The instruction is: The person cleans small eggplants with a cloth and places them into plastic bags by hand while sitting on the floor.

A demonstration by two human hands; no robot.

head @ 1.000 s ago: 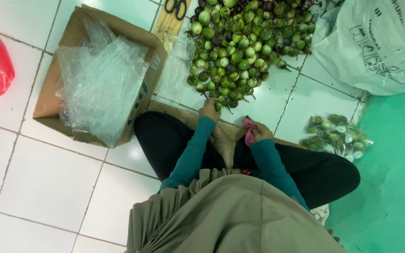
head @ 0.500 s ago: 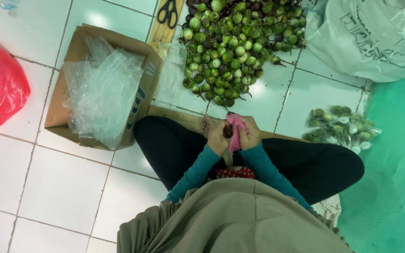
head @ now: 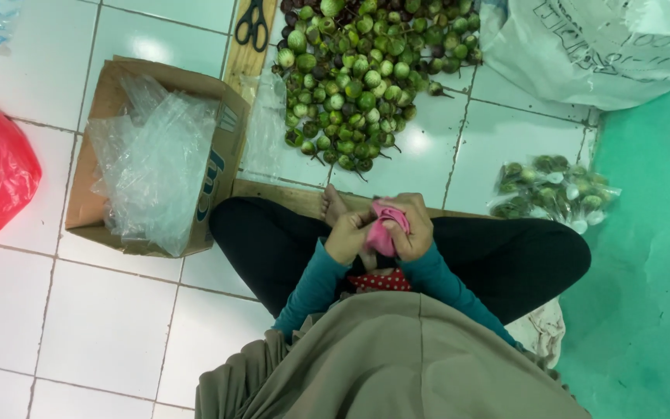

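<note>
- While both hands meet over the lap, the left hand (head: 348,237) and right hand (head: 412,230) close together around a pink cloth (head: 384,230), bunched between the fingers.
- Just ahead lies a heap of small green fruits (head: 358,77) on the white tiled floor (head: 102,326).
- To the left, a cardboard box (head: 219,167) holds clear plastic bags (head: 153,167).
- To the right, a filled bag of fruits (head: 552,186) lies near a white sack (head: 606,46).

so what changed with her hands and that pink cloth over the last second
A second ago the left hand was reaching toward the pile of green fruit and the right hand held the pink cloth apart. Both hands have since come together over the lap, gripping the cloth between them. The cardboard box, scissors and bagged fruit stayed put.
</note>
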